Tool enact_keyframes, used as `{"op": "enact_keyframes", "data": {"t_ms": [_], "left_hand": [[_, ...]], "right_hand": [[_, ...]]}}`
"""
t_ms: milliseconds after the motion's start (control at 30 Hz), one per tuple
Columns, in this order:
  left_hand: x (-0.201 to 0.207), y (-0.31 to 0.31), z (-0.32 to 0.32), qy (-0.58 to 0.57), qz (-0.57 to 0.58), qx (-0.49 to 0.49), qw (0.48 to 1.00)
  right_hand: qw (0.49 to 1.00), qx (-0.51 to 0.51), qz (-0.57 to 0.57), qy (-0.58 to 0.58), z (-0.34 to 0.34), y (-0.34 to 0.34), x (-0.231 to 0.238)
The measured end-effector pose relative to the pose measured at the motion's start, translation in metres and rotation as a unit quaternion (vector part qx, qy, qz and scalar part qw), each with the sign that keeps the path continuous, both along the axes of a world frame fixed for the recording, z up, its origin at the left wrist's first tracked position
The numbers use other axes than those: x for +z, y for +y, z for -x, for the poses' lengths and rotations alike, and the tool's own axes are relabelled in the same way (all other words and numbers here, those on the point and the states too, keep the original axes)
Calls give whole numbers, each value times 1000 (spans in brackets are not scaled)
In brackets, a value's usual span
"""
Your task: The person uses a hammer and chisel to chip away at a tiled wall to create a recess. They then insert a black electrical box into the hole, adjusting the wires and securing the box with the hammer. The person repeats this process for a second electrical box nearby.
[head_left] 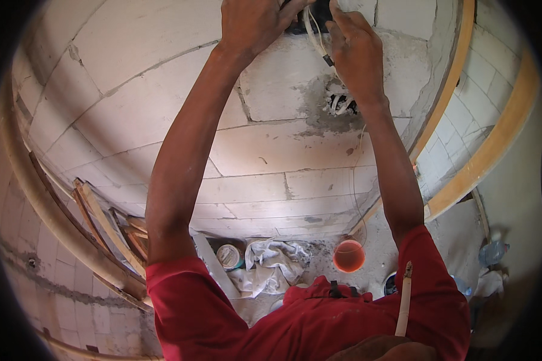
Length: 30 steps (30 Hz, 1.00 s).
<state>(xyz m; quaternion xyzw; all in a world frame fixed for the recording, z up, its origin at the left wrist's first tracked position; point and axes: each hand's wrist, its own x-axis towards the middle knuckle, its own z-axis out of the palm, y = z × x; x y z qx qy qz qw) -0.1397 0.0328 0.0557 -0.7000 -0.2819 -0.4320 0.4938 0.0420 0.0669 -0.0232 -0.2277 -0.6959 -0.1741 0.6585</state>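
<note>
Both my arms reach up the block wall to a dark wall box point(323, 13) at the top edge of the head view. My left hand point(251, 25) is at the box's left side, fingers bent in toward it and partly cut off by the picture's edge. At the right side is my right hand point(359, 55), fingers curled, one fingertip at the box. What either hand grips is hidden. White cables point(311, 31) hang out of the box between the hands, a piece of black tape point(328, 60) around them. Lower down, a second wall box point(342, 103) with white cable ends sits in grey mortar.
A thin wire point(354, 180) dangles toward an orange-red bucket point(348, 256) on the floor. White sacking point(268, 268) and a tub point(229, 257) lie by the wall's foot. Wooden boards point(105, 219) lean at left; a timber edge point(442, 111) rises at right. A plastic bottle point(493, 253) is farther right.
</note>
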Motion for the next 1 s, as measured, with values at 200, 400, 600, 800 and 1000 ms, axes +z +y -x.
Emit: {"op": "enact_keyframes", "data": {"t_ms": [200, 400, 600, 800, 1000], "left_hand": [[6, 6, -3, -26, 120, 42, 992], [18, -10, 7, -15, 178, 64, 982], [8, -14, -6, -46, 176, 94, 979], [2, -6, -2, -53, 83, -16, 995], [-1, -4, 5, -58, 100, 7, 993]], "right_hand": [[999, 17, 34, -27, -23, 3, 5], [997, 60, 49, 29, -44, -35, 35], [976, -28, -150, 156, -28, -17, 91], [930, -177, -264, 183, 35, 35, 108], [929, -247, -213, 176, 48, 41, 111]]}}
